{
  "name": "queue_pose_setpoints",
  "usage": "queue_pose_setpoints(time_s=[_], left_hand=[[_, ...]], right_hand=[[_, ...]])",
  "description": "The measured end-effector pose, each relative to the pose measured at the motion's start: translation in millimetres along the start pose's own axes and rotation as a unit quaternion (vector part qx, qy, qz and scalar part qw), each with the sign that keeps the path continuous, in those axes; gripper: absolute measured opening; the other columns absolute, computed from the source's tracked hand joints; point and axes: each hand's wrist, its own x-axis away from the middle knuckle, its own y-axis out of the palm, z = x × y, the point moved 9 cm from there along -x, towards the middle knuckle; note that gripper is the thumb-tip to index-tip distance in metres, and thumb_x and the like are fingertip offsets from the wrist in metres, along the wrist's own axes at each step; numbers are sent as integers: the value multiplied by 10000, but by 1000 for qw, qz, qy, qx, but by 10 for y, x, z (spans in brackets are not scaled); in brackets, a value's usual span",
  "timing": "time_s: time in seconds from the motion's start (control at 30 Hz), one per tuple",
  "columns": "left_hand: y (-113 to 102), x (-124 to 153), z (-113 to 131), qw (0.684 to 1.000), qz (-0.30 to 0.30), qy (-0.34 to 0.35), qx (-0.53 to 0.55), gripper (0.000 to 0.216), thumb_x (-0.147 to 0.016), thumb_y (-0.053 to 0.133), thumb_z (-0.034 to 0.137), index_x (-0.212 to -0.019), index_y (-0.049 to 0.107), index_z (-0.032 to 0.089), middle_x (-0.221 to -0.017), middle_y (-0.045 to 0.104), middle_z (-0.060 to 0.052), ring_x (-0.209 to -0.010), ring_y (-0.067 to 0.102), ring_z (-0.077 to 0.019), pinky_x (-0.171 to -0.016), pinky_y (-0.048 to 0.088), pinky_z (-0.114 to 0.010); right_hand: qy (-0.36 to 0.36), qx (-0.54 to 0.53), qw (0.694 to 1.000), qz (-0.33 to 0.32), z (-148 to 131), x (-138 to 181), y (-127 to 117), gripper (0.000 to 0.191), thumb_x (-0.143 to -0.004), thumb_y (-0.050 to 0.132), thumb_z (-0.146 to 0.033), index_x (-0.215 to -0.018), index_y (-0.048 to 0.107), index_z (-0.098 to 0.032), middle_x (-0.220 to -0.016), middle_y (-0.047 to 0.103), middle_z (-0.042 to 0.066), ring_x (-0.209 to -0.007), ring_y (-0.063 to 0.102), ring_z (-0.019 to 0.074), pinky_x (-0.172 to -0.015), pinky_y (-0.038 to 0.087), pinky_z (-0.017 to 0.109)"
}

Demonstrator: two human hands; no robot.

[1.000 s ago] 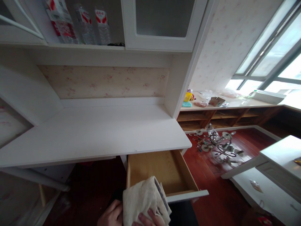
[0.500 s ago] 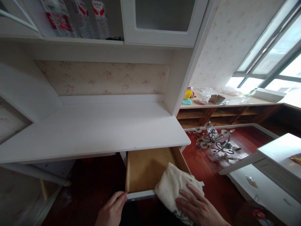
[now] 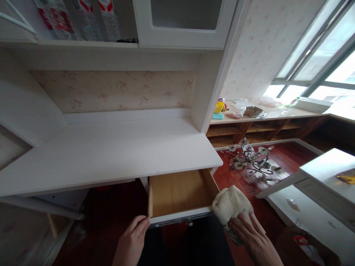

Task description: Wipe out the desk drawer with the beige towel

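A pulled-out wooden drawer (image 3: 177,192) with a white front juts from under the white desk (image 3: 133,147). My left hand (image 3: 132,236) is closed on the drawer's front left corner, fingers on top of the edge. Off the drawer's front right corner, my right hand (image 3: 249,232) holds a bunched cream-coloured cloth (image 3: 233,203), its fingers laid over the near side. The cloth touches or nearly touches that corner. A small knob (image 3: 190,222) shows on the drawer front.
Plastic bottles (image 3: 108,22) stand in the open upper cabinet. A chandelier (image 3: 257,162) lies on the red floor to the right, before a low shelf unit (image 3: 227,130) with bags and a box (image 3: 253,111) on it. A white cabinet (image 3: 318,195) stands at far right.
My right hand has moved the cloth rightward, from over the drawer's front edge to its right corner. The left hand keeps its hold on the left corner. The view has shifted slightly.
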Motion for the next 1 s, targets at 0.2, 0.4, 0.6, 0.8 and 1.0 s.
queue_pose_setpoints(time_s=[0.2,0.4,0.6,0.8,1.0], left_hand=[[62,-71,-104,999,29,-18,24,305,-952,456,403,-1009,706,236,-1009,694,-30,-849,694,-139,-787,566,-199],[85,-292,-112,998,24,-31,38,313,-964,439,372,-973,712,219,-965,694,-32,-883,691,-141,-824,562,-216],[90,-392,-128,998,11,-43,54,316,-966,432,357,-967,716,219,-952,693,-39,-890,689,-144,-823,561,-219],[92,-408,-151,996,2,-68,56,318,-960,441,373,-946,724,227,-928,695,-37,-873,693,-152,-785,564,-218],[88,-355,-153,995,4,-74,67,330,-960,440,379,-944,728,220,-923,694,-45,-883,691,-152,-806,560,-223]], right_hand=[[376,-277,880,88,11,64,531,554,-790,426,-178,-1321,575,-226,-1436,475,33,-1374,349,294,-1131,296,491],[555,-501,639,180,-630,-377,1106,607,-720,581,-450,-1233,628,-129,-1235,644,124,-1228,523,327,-1043,405,416],[561,-629,519,144,-1037,-746,1264,529,-692,671,-494,-1078,680,-132,-910,736,76,-912,660,283,-750,529,320],[576,-687,420,143,-1194,-844,1204,437,-627,775,-398,-953,673,-125,-778,722,32,-748,668,218,-622,516,255],[571,-782,197,157,-1523,-984,1242,380,-547,794,-306,-857,623,-168,-761,718,52,-845,696,287,-675,578,357]])
